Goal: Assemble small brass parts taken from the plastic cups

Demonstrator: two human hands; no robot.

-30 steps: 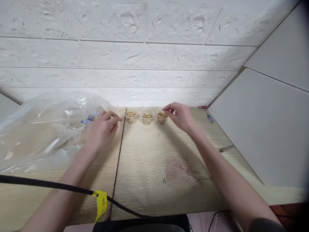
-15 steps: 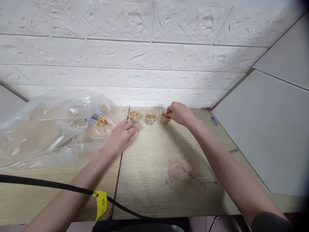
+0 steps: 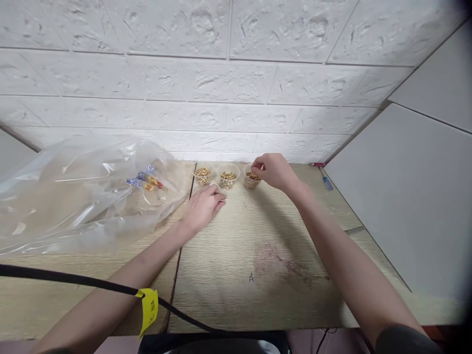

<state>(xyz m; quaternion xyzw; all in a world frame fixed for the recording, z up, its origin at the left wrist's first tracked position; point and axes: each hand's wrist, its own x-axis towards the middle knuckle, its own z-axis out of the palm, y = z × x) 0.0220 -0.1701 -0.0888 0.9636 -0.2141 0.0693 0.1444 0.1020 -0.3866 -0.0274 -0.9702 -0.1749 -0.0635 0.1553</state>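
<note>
My left hand (image 3: pixel 204 206) rests on the table in front of the cups. Its thumb and forefinger close on a thin gold-coloured pin (image 3: pixel 226 198), whose tip pokes out to the right. At the rim of the right clear plastic cup (image 3: pixel 251 183), my right hand (image 3: pixel 273 171) has its fingertips pinched together. Whatever they hold, if anything, is too small to see. The middle cup (image 3: pixel 227 180) and the left cup (image 3: pixel 203 177) stand alongside in a row. Small gold-coloured metal pieces lie in all three.
A big clear plastic bag (image 3: pixel 99 196) with colourful printing covers the left side. A blue-handled screwdriver (image 3: pixel 327 183) lies at the right. Near the front is a small metal piece (image 3: pixel 251 278). A black cable (image 3: pixel 73 278) with a yellow tag crosses the lower left.
My left hand has moved right to the pin lying on the table and closed its fingertips on it. My right hand has lifted slightly at the right cup.
</note>
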